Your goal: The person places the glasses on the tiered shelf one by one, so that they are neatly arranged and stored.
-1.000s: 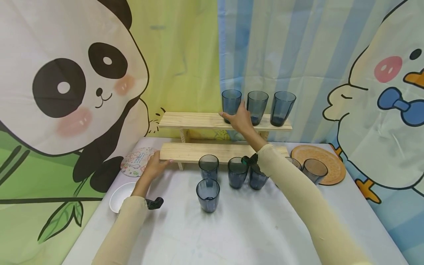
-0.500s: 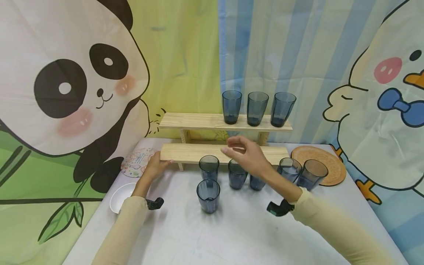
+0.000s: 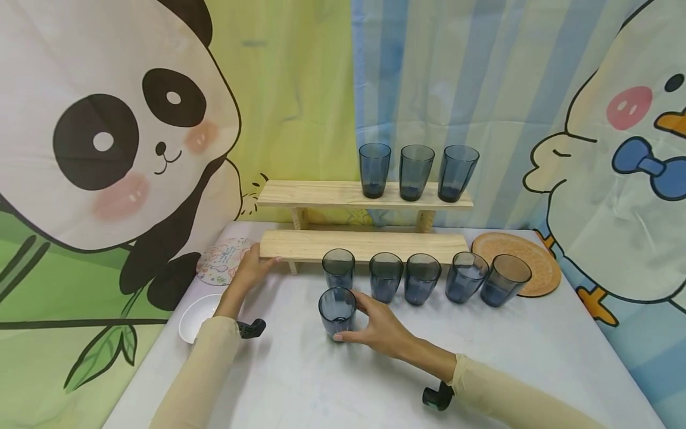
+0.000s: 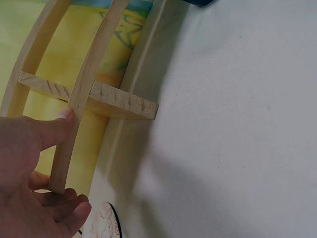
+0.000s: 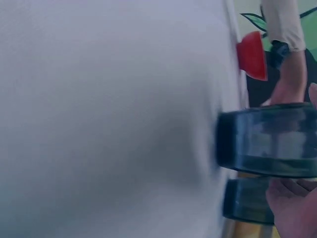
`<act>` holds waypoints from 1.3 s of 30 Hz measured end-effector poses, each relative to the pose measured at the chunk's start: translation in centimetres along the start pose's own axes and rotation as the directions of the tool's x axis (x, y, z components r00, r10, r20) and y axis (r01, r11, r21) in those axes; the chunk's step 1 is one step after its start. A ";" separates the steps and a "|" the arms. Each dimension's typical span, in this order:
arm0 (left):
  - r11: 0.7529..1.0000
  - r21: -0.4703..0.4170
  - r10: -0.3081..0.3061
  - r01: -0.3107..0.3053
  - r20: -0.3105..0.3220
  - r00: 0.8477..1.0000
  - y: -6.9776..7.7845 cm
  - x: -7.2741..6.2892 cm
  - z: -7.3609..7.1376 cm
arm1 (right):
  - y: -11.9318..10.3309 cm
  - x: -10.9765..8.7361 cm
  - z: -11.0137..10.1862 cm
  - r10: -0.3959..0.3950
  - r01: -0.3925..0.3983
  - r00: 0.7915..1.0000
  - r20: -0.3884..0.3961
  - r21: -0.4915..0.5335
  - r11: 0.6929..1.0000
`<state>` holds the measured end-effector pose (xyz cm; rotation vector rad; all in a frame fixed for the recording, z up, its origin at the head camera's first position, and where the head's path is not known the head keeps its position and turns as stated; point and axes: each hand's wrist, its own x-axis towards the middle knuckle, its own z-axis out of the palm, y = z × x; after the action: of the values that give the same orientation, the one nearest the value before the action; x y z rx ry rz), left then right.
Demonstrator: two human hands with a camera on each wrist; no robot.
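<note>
Two-tiered wooden shelf (image 3: 311, 243), its lower board's left end gripped by the left hand (image 3: 249, 273). Front glass (image 3: 331, 311), blue, upright before the shelf, the right hand's (image 3: 382, 329) thumb and fingers curled round it. Five blue glasses (image 3: 385, 279), in a row between, running past the shelf's right end. Three tall glasses (image 3: 415, 174), on its upper tier.

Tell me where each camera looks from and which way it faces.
Head: on the head, facing forward and down at the wooden shelf; left hand, right hand and sleeves show.
Left wrist: on that wrist, facing the shelf's left end; the left hand shows.
Right wrist: on that wrist, facing the front glass; part of the right hand and left arm show.
Shared by head and left wrist: left hand, shelf.
</note>
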<state>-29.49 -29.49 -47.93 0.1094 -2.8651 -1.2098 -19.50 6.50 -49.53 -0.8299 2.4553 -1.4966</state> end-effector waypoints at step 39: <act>0.999 -0.011 0.035 -0.036 -0.017 0.999 -0.1 0.1 0.1 | -8.7 2.4 -3.7 -0.159 0.163 0.986 -0.046 0.097 0.982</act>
<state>-29.61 -29.48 -48.12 0.0677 -2.8331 -1.2121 -19.67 5.02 -39.89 -1.0109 2.3660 -1.6890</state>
